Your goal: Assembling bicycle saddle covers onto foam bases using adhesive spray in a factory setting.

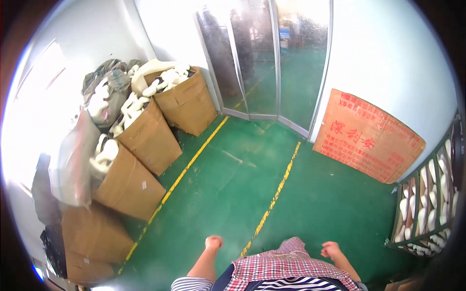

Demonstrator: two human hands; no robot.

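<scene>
My left hand [214,242] hangs over the green floor [218,194], its fingers curled into a loose fist with nothing showing in it. On the other side of my checked apron [276,264], my right hand [331,249] is also curled shut, and no object shows in it. Neither hand touches anything. Striped sleeves cover my upper arms.
Cardboard boxes [150,138] of white curved foam-like pieces line the left wall, with stuffed plastic bags [75,162] behind. Ahead stands a glass folding door [262,63]. A flat cardboard sheet [366,138] leans on the right wall, near a rack [412,213] of white pieces.
</scene>
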